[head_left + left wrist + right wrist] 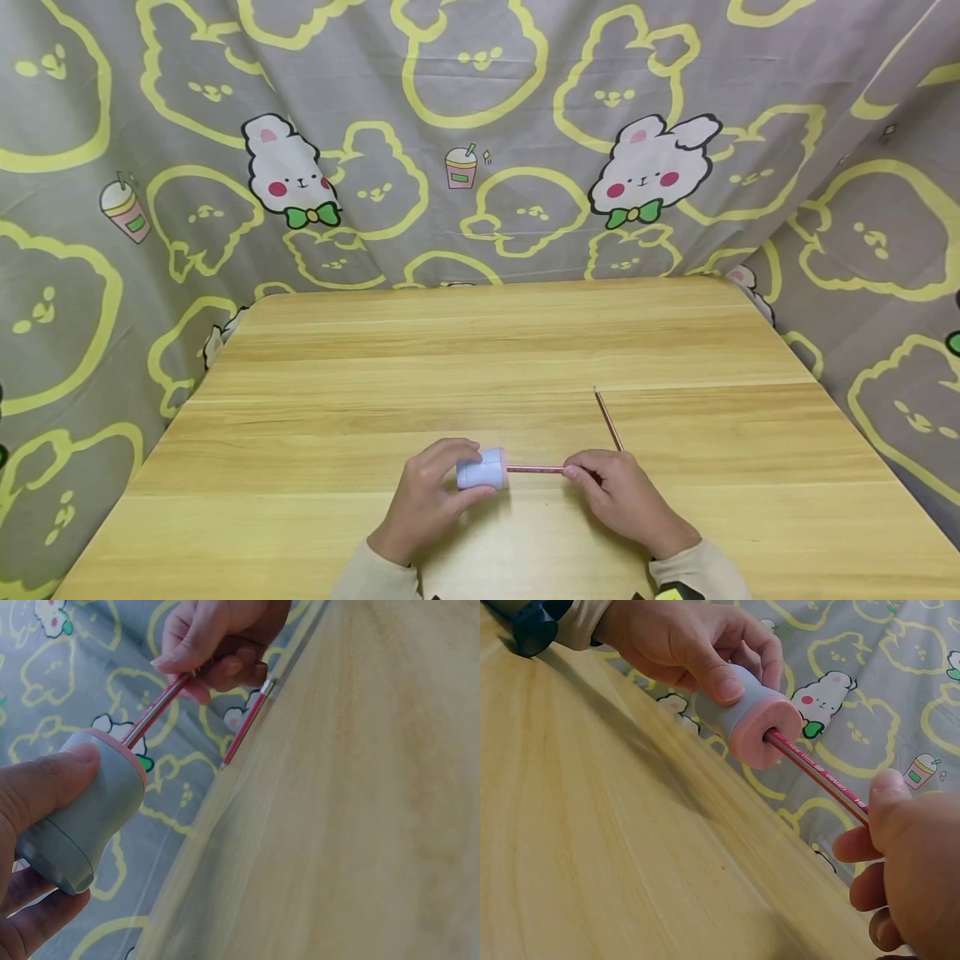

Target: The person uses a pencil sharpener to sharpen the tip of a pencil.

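Observation:
My left hand grips a light blue pencil sharpener, thumb on one side and fingers on the other. It is held sideways above the table, its pink end facing right. A red striped pencil sits with one end in the round hole of that pink face, so its tip is hidden. The pencil's other end is pinched between thumb and fingers of my right hand. Beyond the right hand, a second red pencil lies on the table, partly covered by that hand in the head view.
The wood-grain table stretches ahead and to both sides. A grey curtain with yellow animal outlines and white rabbits hangs behind its far edge and along the sides.

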The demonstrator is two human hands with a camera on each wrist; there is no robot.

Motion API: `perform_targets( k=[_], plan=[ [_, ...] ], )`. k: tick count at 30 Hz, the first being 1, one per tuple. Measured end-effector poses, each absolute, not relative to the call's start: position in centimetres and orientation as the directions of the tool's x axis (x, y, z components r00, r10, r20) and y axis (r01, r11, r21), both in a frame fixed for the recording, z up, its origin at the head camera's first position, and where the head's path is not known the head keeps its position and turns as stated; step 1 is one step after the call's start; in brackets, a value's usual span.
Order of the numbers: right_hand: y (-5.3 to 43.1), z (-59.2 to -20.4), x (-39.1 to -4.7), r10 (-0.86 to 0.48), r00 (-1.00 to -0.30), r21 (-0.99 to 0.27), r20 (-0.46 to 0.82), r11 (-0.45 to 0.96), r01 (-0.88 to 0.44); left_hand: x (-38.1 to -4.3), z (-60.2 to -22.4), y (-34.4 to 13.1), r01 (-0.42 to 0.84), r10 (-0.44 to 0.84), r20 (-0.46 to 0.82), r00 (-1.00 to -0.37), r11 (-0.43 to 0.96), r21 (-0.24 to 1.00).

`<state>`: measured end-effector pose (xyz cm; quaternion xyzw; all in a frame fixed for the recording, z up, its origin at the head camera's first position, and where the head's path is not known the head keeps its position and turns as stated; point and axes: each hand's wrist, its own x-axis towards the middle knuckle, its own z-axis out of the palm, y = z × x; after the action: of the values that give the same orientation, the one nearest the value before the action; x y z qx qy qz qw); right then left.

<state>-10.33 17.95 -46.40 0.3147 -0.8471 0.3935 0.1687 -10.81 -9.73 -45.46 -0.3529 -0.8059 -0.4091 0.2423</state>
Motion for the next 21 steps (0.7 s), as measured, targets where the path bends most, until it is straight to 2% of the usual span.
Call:
perform_targets(
  k=[8,16,21],
  plan=[
    [17.96,-46.38,-10.22,-0.392,-0.775,-0.619,0.495,0.467,-0.632,-10.77,-45.41,-9.71,0.764,0.37,0.677,-0.636,0.424,0.486],
    [17.96,-46.33,-10.35,-0.413,-0.748,-0.559,0.52,0.498,-0.663,-10.84,-45.55,-9.72,0.776,0.369,0.692,-0.62,0.419,0.471],
    [17.91,-46.35,-10.28,-0.397,-0.765,-0.588,0.507,0.49,-0.644,-10.83,-45.52,-9.69,0.778,0.37,0.695,-0.617,0.421,0.467]
  ],
)
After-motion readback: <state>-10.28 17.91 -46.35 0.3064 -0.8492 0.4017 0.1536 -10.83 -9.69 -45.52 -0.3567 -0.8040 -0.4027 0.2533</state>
